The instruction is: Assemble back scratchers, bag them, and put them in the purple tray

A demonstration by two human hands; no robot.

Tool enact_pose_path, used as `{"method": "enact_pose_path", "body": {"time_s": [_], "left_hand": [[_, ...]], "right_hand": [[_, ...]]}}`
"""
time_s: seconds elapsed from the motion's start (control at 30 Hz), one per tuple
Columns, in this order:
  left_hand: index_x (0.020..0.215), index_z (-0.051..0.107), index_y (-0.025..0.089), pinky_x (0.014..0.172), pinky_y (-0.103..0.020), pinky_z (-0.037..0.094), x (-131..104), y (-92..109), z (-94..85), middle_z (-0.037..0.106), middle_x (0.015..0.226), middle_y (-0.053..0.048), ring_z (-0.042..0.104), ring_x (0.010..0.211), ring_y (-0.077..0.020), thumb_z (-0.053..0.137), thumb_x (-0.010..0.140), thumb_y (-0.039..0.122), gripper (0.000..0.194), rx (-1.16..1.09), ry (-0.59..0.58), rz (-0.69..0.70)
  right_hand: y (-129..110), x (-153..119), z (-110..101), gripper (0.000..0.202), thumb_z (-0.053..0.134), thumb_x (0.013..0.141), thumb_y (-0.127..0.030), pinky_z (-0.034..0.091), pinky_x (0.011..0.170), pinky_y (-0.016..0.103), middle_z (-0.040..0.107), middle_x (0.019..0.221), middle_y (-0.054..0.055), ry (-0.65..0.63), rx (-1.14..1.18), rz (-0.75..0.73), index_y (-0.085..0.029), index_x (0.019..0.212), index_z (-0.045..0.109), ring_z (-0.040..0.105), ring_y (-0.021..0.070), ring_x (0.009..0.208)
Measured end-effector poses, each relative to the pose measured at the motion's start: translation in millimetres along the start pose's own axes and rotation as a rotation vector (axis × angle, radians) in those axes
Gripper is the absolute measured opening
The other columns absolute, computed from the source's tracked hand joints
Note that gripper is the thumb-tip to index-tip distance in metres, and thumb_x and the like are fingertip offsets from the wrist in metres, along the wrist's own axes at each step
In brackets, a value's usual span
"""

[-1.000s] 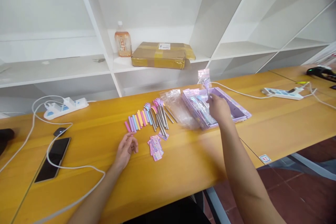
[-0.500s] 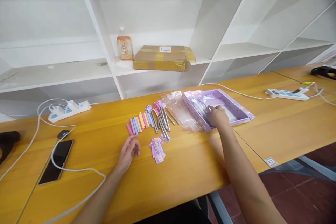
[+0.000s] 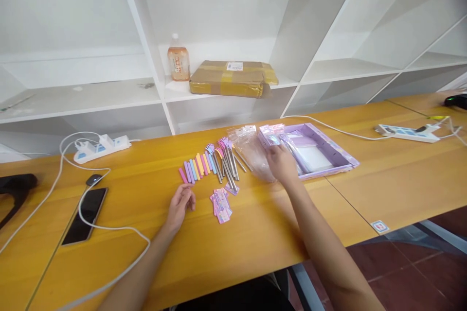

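My left hand (image 3: 180,204) rests on the table, fingers loosely curled and a little apart, holding nothing. Just beyond its fingertips lies a row of pink, purple, blue and yellow sticks (image 3: 197,167). Beside them are several metal-rod back scratchers (image 3: 229,163) with coloured hand-shaped heads. A small pile of purple-pink cards (image 3: 221,205) lies to the right of my left hand. My right hand (image 3: 281,163) is over the left wall of a purple box (image 3: 330,148), fingers bent together; what they grip is hidden. Clear plastic bags (image 3: 251,150) lie beside the box, and plastic packaging (image 3: 297,153) lies inside it.
Power strips stand at the left (image 3: 102,148) and right (image 3: 407,132), trailing white cables. A phone (image 3: 84,216) and a black mouse (image 3: 94,180) lie at the left. The shelf behind holds a drink bottle (image 3: 178,60) and a taped cardboard box (image 3: 231,79).
My right hand has moved left, from inside the purple box to its left wall. The left hand stays in place. The camera view has shifted slightly.
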State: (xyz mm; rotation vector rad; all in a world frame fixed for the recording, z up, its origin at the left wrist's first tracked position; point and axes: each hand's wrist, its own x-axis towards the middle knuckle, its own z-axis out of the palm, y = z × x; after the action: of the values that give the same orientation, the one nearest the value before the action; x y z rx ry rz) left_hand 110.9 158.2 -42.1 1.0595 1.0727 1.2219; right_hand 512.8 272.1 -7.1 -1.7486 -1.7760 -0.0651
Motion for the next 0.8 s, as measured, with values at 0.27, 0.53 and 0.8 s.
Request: {"method": "enact_pose_path", "body": {"time_s": [0.27, 0.53, 0.8], "left_hand": [[0.105, 0.07, 0.025, 0.084, -0.039, 0.049, 8.5, 6.7, -25.3, 0.065, 0.095, -0.004, 0.062, 0.083, -0.0232, 0.059, 0.096, 0.026, 0.014, 0.796, 0.109, 0.27], [0.133, 0.067, 0.023, 0.109, -0.055, 0.046, 12.2, 2.2, -31.9, 0.061, 0.126, -0.014, 0.055, 0.121, -0.0369, 0.058, 0.094, 0.017, 0.042, 1.144, 0.194, 0.418], [0.144, 0.063, 0.025, 0.114, -0.057, 0.044, 15.2, -6.7, -34.2, 0.061, 0.13, -0.014, 0.053, 0.122, -0.0358, 0.057, 0.097, 0.02, 0.048, 1.184, 0.123, 0.396]], "right_hand": [[-70.8, -39.7, 65.1, 0.033, 0.05, 0.095, -0.024, 0.053, 0.08, 0.036, 0.064, 0.097, 0.007, -0.103, 0.373, -0.053, -0.018, 0.123, 0.067, 0.061, 0.0223, 0.081], [-70.7, -50.4, 70.3, 0.031, 0.052, 0.097, -0.028, 0.053, 0.083, 0.037, 0.066, 0.096, 0.008, -0.173, 0.429, -0.107, -0.018, 0.122, 0.068, 0.064, 0.0229, 0.085], [-69.6, -50.6, 70.7, 0.032, 0.056, 0.094, -0.025, 0.053, 0.081, 0.036, 0.07, 0.091, 0.007, -0.221, 0.413, -0.108, -0.019, 0.121, 0.069, 0.064, 0.0219, 0.078]]}}
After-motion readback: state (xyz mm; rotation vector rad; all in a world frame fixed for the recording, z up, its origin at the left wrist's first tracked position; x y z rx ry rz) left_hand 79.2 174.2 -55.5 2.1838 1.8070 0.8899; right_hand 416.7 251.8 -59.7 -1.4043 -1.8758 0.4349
